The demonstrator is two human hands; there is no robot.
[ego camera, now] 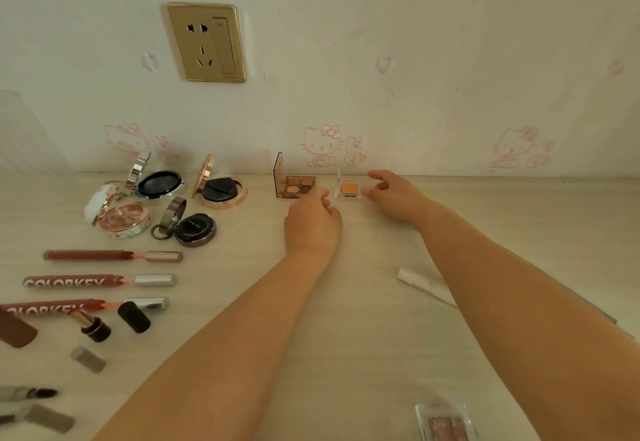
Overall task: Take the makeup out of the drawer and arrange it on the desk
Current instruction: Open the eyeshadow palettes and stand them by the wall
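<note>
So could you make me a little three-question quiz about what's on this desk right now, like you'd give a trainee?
1. True or false: the small orange eyeshadow stands open near the wall, between the two hands.
2. How many round compacts lie open on the left of the desk?
3. Which hand is next to the brown four-colour palette: A) left hand, B) right hand?

Key: 1 true; 2 four; 3 A.
</note>
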